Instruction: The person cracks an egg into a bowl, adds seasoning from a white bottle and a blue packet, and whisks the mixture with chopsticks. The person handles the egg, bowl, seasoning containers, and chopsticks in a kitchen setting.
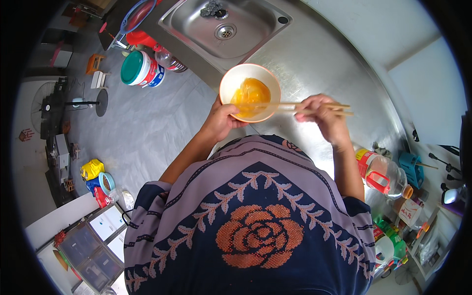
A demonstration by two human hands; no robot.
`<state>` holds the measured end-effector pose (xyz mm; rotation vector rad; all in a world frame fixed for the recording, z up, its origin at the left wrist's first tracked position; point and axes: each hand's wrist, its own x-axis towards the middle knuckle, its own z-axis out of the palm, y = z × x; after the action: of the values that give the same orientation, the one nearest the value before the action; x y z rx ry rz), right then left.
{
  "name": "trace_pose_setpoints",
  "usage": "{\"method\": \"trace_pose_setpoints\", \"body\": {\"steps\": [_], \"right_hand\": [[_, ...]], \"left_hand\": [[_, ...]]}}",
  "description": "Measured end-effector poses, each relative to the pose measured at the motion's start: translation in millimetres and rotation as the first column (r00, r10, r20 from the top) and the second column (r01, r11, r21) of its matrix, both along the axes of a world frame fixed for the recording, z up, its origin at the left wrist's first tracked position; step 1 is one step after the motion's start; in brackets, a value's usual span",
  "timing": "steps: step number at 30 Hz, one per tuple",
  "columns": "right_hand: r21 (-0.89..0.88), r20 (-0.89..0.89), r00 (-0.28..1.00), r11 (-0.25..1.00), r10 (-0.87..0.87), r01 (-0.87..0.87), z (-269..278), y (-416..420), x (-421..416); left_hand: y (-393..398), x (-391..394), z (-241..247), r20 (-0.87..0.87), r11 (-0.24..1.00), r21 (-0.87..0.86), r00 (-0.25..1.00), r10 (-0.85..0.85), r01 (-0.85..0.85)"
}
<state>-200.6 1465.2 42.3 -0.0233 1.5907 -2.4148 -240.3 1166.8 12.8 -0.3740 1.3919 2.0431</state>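
My left hand (220,121) holds a white bowl (226,86) with an orange rim, its thumb over the near left edge. Yellow-orange beaten egg (254,94) lies in the bowl, which tilts somewhat. My right hand (322,116) is closed around a pair of wooden chopsticks (287,107), and their far ends reach into the egg. The chopsticks and the fingers of that hand are blurred. Both hands are in front of my body, by the edge of the steel counter.
A stainless steel sink (250,33) is set in the counter (313,48) beyond the bowl. A large plastic oil bottle (383,173) lies or stands at the right, near a blue holder (411,170). On the floor side at the left is a bucket with a green lid (132,68).
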Motion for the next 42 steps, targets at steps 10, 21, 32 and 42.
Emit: {"method": "trace_pose_setpoints", "body": {"steps": [10,21,32,42], "right_hand": [[0.055,0.027,0.958,0.957,-0.287,0.285,9,9,-5],[0.127,0.121,0.993,0.991,0.012,-0.028,11,0,6],[0.146,0.01,0.974,0.964,-0.228,0.224,8,3,1],[0.141,0.077,0.992,0.986,-0.099,0.087,7,-1,4]], "left_hand": [[3,-1,1,-0.014,0.999,0.042,0.999,-0.028,0.029],[7,-10,1,-0.044,0.996,0.025,0.996,-0.082,0.083],[3,-6,-4,-0.03,0.999,0.013,0.998,-0.051,0.051],[3,-2,-2,-0.043,0.999,0.033,0.999,-0.026,0.028]]}}
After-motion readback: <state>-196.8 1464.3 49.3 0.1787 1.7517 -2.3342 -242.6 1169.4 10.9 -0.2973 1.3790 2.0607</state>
